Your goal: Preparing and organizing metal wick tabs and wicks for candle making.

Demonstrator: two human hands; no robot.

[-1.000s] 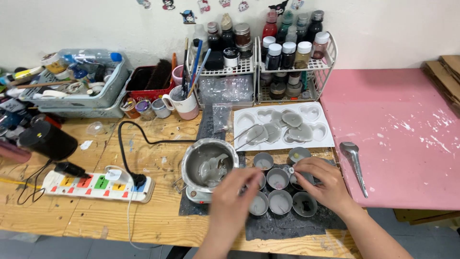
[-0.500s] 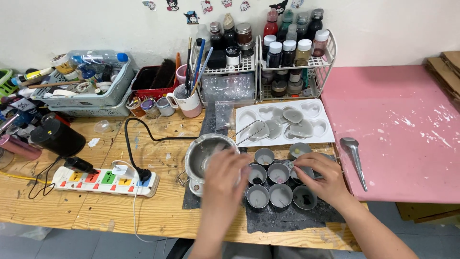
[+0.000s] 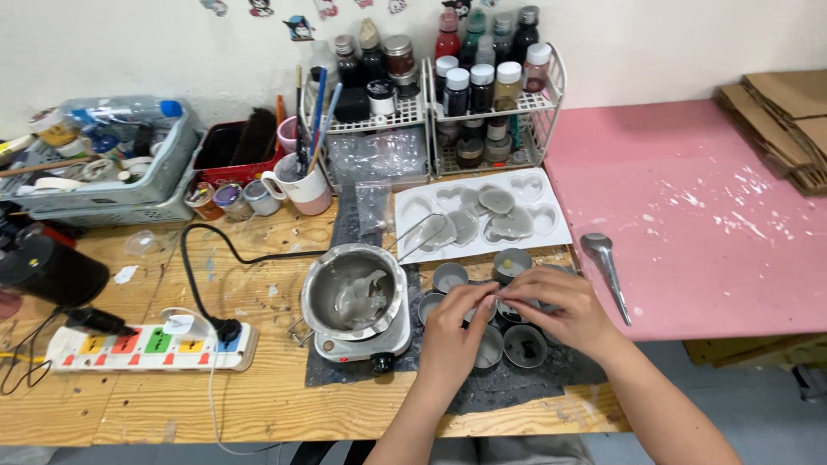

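Tins (image 3: 524,345) sit clustered under both hands, left hand (image 3: 454,331) and right hand (image 3: 551,312) pinching fingertips together on something too small to tell; steadying wrists seems wise.

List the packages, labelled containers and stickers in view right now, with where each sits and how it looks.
Capped bottles: two white wire racks at the wall; dark, red, amber, white caps.
Clear plastic bags: under the racks, crinkled.
Cartoon stickers: on the white wall, small.
Cardboard sheets: far right on the pink table, brown, stacked flat.
Power strip: left on the wooden bench, white, coloured switches.
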